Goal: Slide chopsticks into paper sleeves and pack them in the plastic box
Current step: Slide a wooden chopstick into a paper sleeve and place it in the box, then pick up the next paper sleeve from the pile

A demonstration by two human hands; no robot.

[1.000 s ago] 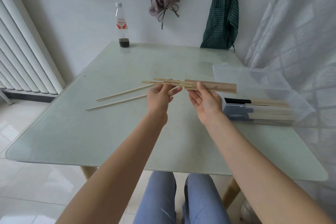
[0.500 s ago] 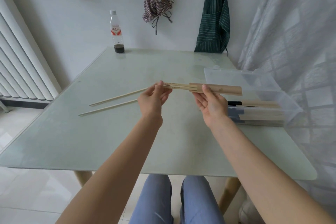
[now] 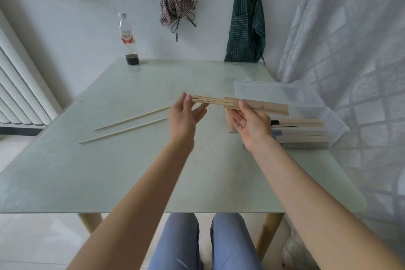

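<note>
My right hand (image 3: 252, 125) pinches the paper sleeve (image 3: 263, 106) above the desk (image 3: 131, 171), beside the plastic box (image 3: 317, 103). My left hand (image 3: 186, 114), fingers straight, pushes the chopsticks (image 3: 208, 100) in; I'd keep them parallel and level with the sleeve mouth.

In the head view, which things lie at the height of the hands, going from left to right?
Two loose chopsticks → left hand → chopstick pair → paper sleeve → plastic box.
</note>
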